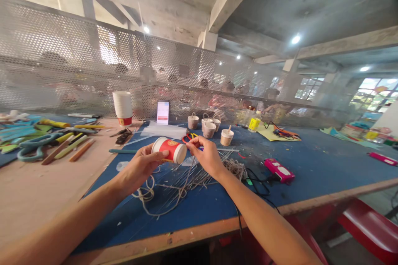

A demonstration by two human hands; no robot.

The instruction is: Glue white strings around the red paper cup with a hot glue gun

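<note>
My left hand [146, 161] is closed around a small red and white paper cup [170, 149], which lies on its side in the air with one pale end facing right. Close to that end, my right hand [205, 155] has its thumb and fingertips pinched together. What sits between them is too small to make out. A grey strand rises from the table toward these fingers. Below both hands spread loops of grey cord [146, 194] and a bundle of thin wires [189, 180]. Scissors [189, 137] with red and yellow handles lie partly hidden behind my right hand.
Stacked paper cups [122, 107] and a lit phone [163, 112] stand near the perforated screen. Several small wrapped cups [209, 129] stand behind my hands. Tools, including blue-handled scissors [37, 149], lie left. A pink box [279, 170] with a black cable sits right.
</note>
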